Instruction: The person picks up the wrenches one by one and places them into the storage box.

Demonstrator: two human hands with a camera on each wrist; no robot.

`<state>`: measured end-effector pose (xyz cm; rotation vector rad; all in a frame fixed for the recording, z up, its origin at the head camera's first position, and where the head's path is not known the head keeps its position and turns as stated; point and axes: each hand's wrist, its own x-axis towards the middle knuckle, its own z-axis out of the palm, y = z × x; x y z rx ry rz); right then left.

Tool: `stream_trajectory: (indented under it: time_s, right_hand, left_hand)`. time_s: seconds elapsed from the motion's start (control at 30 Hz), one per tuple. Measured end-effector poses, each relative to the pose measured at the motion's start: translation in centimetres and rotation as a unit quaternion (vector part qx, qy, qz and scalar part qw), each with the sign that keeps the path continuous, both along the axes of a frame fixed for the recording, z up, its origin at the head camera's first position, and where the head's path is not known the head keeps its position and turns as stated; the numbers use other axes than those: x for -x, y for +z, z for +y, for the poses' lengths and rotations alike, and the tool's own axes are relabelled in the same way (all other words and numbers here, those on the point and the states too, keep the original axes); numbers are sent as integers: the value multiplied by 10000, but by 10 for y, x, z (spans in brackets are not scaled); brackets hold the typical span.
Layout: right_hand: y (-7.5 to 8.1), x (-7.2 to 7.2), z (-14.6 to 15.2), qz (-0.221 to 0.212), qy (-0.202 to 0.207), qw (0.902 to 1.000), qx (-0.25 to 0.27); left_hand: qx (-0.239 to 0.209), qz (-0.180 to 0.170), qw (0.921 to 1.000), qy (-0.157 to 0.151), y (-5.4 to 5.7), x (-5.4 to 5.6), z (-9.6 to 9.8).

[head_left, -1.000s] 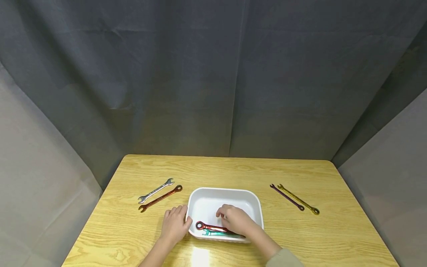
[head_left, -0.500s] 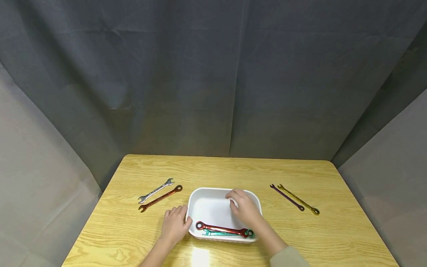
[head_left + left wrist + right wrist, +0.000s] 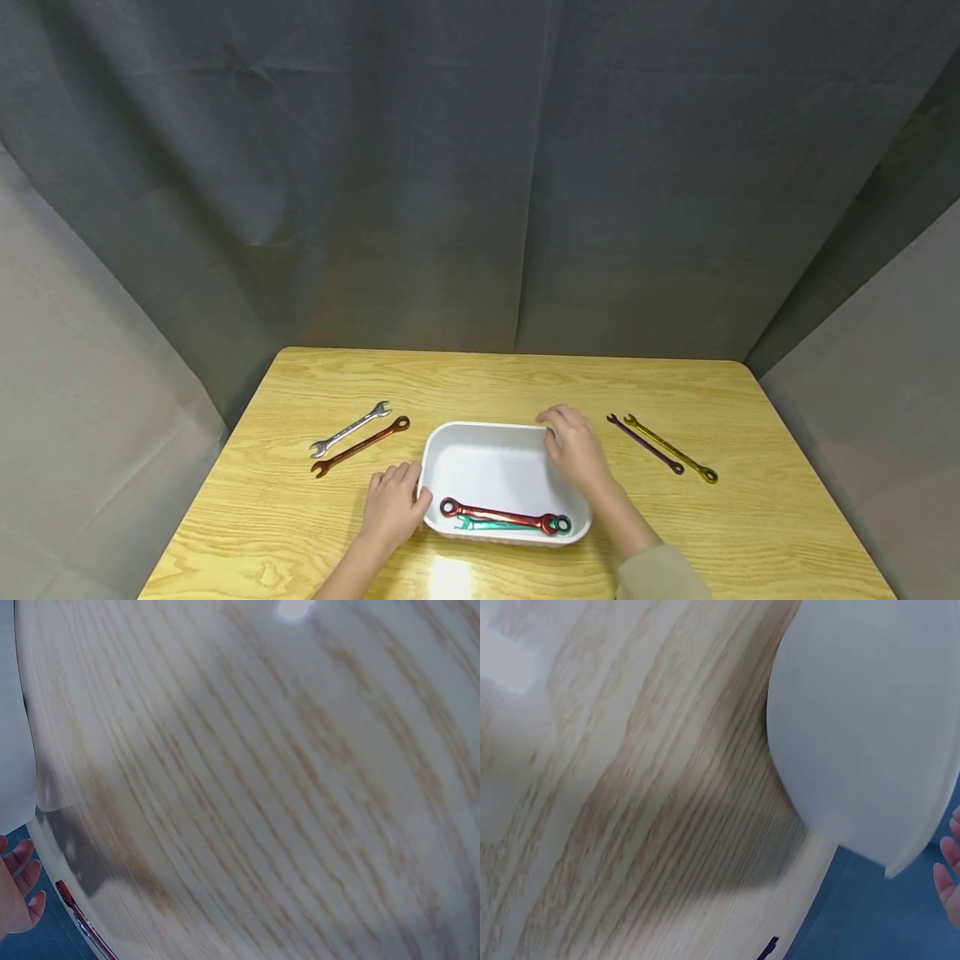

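Observation:
A white rectangular bin (image 3: 491,427) sits on the table. Inside, along its near wall, a red ratcheting combination wrench (image 3: 498,512) lies partly over a teal-green wrench (image 3: 483,524). At the bin's left side is my left hand (image 3: 393,504), its thumb by the rim and its fingers outside; the left wrist view catches only loosely bent fingers near the bin's wall (image 3: 15,735). Above the far right corner hovers my right hand (image 3: 576,450), fingers loosely bent and holding nothing. In the right wrist view its fingertips (image 3: 946,851) show past the bin's edge.
Left of the bin lie a silver open-end wrench (image 3: 351,429) and an orange-red combination wrench (image 3: 360,447). To the right are a purple wrench (image 3: 645,443) and a yellow combination wrench (image 3: 670,447). Grey curtains (image 3: 420,208) surround the wooden table (image 3: 487,383).
My right hand has lifted away from the red wrench, leaving it in the bin, and moved up and right to the far right corner. The left hand has stayed in place.

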<state>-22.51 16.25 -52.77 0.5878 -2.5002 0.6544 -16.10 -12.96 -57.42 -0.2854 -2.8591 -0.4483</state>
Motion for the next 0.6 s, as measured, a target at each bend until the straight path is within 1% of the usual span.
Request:
stream_trajectory:
  time_s: [0.13, 0.37, 0.6]
  right_hand:
    - [-1, 3, 6, -63, -176, 9998, 112]
    - [-6, 7, 17, 191, -370, 9989, 208]
    - [-9, 9, 29, 56, -672, 9976, 172]
  left_hand:
    - [6, -16, 10000, -6, 0, 0, 0]
    - [10, -3, 10000, -20, -1, 0, -1]
    - [15, 19, 10000, -27, -1, 0, -1]
